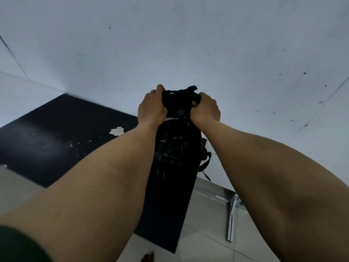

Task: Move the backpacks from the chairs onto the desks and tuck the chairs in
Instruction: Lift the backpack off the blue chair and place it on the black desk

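A black backpack (177, 144) hangs upright in the middle of the head view, held up by its top. My left hand (151, 108) grips the upper left of the backpack and my right hand (205, 108) grips the upper right. Both arms are stretched forward. A strap (205, 163) dangles from the pack's right side. Below and behind the pack lies a dark flat surface (162, 224); I cannot tell whether it is a chair seat or a desk. No chair back is visible.
A dark desk top (56, 137) with a pale stain (117, 131) and scuffs lies to the left against a pale wall (170, 44). A white metal leg (232, 220) stands on the tiled floor (204, 229) at the lower right.
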The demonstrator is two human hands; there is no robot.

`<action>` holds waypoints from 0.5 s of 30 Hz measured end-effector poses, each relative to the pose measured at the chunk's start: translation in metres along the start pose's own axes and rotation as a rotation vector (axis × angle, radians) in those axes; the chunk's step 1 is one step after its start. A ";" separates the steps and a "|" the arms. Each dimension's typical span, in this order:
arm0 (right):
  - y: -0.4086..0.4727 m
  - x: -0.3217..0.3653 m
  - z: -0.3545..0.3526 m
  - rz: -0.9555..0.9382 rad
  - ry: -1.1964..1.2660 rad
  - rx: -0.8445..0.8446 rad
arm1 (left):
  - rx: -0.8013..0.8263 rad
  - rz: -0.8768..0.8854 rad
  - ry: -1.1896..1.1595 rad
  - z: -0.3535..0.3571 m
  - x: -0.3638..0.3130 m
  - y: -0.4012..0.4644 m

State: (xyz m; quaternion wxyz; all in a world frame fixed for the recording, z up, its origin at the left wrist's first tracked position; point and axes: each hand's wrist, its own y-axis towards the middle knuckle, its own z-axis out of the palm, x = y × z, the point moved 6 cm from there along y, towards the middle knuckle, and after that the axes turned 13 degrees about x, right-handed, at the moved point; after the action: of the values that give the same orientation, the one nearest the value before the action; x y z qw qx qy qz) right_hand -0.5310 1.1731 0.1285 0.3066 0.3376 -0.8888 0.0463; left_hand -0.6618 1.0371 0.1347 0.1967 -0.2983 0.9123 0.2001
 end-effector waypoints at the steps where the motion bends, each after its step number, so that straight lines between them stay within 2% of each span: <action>1: 0.009 -0.002 0.005 0.022 0.003 -0.010 | 0.031 0.016 -0.002 0.004 0.005 0.013; 6: 0.041 -0.019 0.024 0.124 -0.009 -0.024 | 0.127 0.070 -0.025 0.026 0.018 0.061; 15: 0.120 -0.061 0.018 0.270 -0.035 -0.009 | 0.203 0.163 -0.071 0.073 0.000 0.155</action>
State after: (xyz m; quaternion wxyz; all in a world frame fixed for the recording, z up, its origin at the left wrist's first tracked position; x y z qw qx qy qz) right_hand -0.5796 1.2949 0.0936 0.2836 0.2140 -0.9316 0.0772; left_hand -0.7408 1.1873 0.1117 0.2412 -0.1947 0.9415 0.1326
